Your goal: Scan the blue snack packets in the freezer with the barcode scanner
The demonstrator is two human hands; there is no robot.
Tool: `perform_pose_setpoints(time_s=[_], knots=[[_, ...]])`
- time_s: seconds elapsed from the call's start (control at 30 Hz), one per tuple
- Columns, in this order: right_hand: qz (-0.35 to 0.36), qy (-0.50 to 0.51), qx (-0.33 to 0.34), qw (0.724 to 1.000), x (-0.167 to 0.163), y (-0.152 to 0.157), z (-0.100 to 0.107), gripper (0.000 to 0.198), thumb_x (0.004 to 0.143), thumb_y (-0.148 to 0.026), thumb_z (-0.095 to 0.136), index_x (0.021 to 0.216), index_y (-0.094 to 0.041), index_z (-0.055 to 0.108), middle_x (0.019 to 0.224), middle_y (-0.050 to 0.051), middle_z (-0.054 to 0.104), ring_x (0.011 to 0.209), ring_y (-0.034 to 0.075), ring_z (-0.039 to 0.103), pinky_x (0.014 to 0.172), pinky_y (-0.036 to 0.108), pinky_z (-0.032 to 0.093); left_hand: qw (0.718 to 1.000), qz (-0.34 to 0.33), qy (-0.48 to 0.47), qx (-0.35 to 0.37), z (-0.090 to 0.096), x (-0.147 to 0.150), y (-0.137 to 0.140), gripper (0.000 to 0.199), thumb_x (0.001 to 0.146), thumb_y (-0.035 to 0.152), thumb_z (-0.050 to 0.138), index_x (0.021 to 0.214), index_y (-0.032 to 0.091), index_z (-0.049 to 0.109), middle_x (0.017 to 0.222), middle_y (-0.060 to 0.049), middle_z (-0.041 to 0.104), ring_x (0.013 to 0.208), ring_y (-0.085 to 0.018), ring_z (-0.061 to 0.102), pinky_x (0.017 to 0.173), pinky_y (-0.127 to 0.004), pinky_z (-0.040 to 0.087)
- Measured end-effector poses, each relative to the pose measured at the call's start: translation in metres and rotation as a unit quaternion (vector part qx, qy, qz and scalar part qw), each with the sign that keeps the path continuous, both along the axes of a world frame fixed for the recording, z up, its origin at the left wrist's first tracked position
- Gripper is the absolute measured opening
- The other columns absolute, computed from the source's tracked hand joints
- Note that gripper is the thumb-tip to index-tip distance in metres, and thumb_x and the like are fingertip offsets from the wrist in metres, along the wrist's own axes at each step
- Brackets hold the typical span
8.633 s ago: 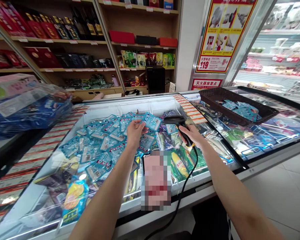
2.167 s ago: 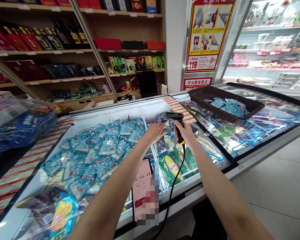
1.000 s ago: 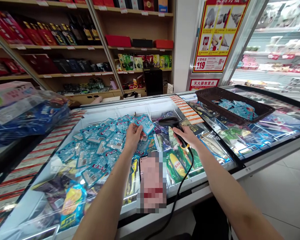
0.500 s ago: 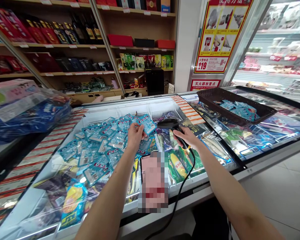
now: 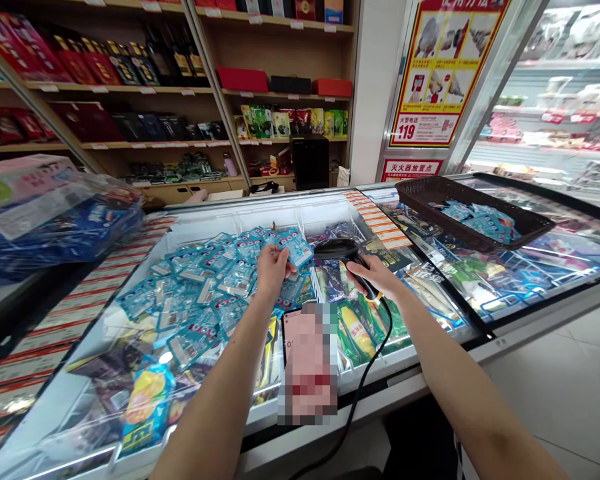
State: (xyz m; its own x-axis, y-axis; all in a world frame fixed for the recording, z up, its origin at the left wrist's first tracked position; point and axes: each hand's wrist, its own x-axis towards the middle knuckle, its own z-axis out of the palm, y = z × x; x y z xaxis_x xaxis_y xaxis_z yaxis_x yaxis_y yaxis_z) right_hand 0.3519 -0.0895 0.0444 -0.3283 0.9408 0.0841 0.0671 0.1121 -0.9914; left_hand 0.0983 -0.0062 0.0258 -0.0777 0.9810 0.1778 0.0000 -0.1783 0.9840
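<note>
Left-hand shift: since the frame 2.2 s earlier, the left hand has moved from just beside the scanner to the heap of packets; the scanner has tipped from near upright to a slant.
Held packet: one blue packet at the right far part of the heap, tilted; whether it touches those beneath cannot be told.
Left grip: thumb and fingers pinched together on the packet's near left corner.
Right grip: the right hand clamped round the scanner's handle; scanner head near the packet's right edge; contact between the two cannot be told.
Cable: a black cable curving from the handle down over the front rim.
Phone: a phone on the glass between the forearms; its screen largely pixelated.
Freezer: the white chest freezer, its glass top bearing the heap; green bags and a blue-and-yellow bag visible below.
Basket: a brown basket on the glass at right; more blue packets inside.
Surroundings: a plastic-wrapped bundle at far left; wooden shelves behind; a red-and-yellow poster to their right.
</note>
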Motion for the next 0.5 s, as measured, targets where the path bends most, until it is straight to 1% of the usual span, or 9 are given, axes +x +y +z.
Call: perform_pose_setpoints(time_s=[0.17, 0.27, 0.5], knots=[[-0.003, 0.006, -0.013, 1.0, -0.0016, -0.0024, 0.0052, 0.046, 0.08, -0.064, 0.063, 0.077, -0.019, 0.054, 0.052, -0.003, 0.056, 0.038, 0.009, 0.048, 0.04, 0.023, 0.038, 1.0, 0.001, 0.003, -0.002, -0.0006, -0.0011, -0.0001, 0.026, 0.082, 0.034, 0.061, 0.091, 0.023, 0.04, 0.05, 0.006, 0.059, 0.032, -0.008, 0.042, 0.036, -0.018, 0.03], [0.0, 0.001, -0.014, 1.0, -0.0021, -0.003, 0.0068, 0.047, 0.08, -0.065, 0.062, 0.076, -0.019, 0.054, 0.053, -0.003, 0.056, 0.039, 0.009, 0.049, 0.04, 0.023, 0.037, 1.0, -0.001, -0.003, 0.004, -0.0003, -0.0004, -0.0004, 0.027, 0.082, 0.035, 0.062, 0.091, 0.023, 0.039, 0.05, 0.007, 0.058, 0.033, -0.008, 0.044, 0.036, -0.018, 0.029], [-0.001, 0.006, -0.007, 1.0, -0.0011, -0.0014, 0.0025, 0.044, 0.082, -0.062, 0.062, 0.078, -0.019, 0.056, 0.053, -0.003, 0.056, 0.039, 0.01, 0.049, 0.041, 0.023, 0.038, 1.0, -0.009, -0.003, 0.008, -0.0014, -0.0011, 0.0011, 0.025, 0.083, 0.033, 0.061, 0.091, 0.023, 0.039, 0.049, 0.006, 0.058, 0.033, -0.009, 0.043, 0.036, -0.019, 0.027]])
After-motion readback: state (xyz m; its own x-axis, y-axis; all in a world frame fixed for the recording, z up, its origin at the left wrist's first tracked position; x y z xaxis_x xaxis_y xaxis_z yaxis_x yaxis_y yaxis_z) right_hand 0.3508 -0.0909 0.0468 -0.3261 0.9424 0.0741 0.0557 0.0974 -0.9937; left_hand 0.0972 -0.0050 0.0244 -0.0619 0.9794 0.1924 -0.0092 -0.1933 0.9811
